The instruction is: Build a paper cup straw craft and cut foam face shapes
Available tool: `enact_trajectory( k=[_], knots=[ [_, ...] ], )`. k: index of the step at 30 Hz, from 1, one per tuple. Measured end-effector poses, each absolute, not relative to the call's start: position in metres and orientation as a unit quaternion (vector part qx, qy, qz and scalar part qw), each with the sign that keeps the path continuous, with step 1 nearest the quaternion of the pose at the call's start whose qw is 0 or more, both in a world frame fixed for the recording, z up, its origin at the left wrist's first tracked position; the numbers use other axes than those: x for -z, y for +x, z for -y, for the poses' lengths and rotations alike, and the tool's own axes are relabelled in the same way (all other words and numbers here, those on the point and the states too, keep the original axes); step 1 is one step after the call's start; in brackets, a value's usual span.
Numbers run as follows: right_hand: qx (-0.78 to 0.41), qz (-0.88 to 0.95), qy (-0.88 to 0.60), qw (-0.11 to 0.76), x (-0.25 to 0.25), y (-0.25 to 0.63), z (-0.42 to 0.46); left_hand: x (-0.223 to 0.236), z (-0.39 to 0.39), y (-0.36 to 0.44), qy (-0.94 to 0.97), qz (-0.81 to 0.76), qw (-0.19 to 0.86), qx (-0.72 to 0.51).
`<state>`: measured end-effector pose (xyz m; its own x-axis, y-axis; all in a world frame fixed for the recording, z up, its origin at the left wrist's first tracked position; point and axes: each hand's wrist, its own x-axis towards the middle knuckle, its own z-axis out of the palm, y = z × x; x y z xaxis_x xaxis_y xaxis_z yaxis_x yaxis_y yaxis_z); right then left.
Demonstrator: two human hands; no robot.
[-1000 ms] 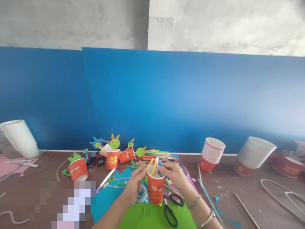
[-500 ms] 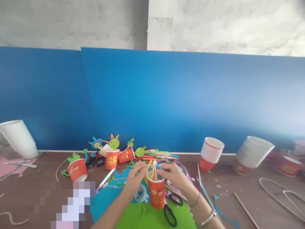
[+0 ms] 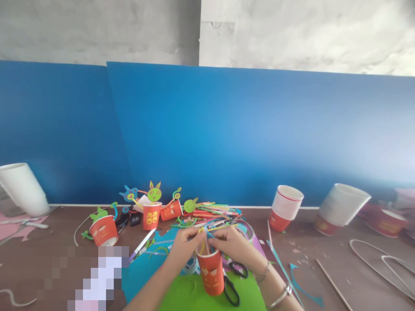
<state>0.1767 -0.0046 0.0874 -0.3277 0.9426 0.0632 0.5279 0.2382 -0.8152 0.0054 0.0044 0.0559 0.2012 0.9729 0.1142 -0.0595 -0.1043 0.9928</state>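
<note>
Both my hands are up at the mouth of the red paper cup (image 3: 212,276), fingertips nearly meeting. Left hand (image 3: 182,247) and right hand (image 3: 232,243) both look pinched on the thin straws (image 3: 203,245) sticking out of it, though I can't tell who's got which one. Cup's right in front of me, tipped slightly, over the green paper (image 3: 184,293). Black-handled scissors (image 3: 237,295) are just beside it, with a tall cup stack (image 3: 287,207) off to the right on the worktop (image 3: 298,276).
</note>
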Motion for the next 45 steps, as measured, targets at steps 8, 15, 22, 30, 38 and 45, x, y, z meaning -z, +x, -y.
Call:
enact_trajectory(
  k=[8, 15, 22, 30, 38, 45],
  knots=[
    [-0.408, 0.71, -0.502, 0.279, -0.084, 0.18, 0.003, -0.06, 0.003, 0.006, 0.486, -0.337, 0.656, -0.469],
    [-0.401, 0.729, -0.491, 0.259, -0.082, 0.179, 0.003, -0.066, 0.004, 0.006, 0.472, -0.388, 0.637, -0.47],
    [-0.445, 0.696, -0.492, 0.276, -0.079, 0.178, 0.002, -0.061, 0.0, 0.004, 0.462, -0.388, 0.636, -0.481],
    [-0.465, 0.617, -0.495, 0.397, -0.081, 0.179, -0.003, -0.046, -0.002, 0.004, 0.518, -0.292, 0.632, -0.497],
    [-0.425, 0.669, -0.517, 0.324, -0.074, 0.179, -0.003, -0.042, 0.003, 0.009, 0.602, -0.389, 0.461, -0.523],
    [-0.438, 0.669, -0.509, 0.32, -0.075, 0.18, -0.003, -0.047, -0.002, 0.008, 0.573, -0.386, 0.525, -0.497]
  ],
)
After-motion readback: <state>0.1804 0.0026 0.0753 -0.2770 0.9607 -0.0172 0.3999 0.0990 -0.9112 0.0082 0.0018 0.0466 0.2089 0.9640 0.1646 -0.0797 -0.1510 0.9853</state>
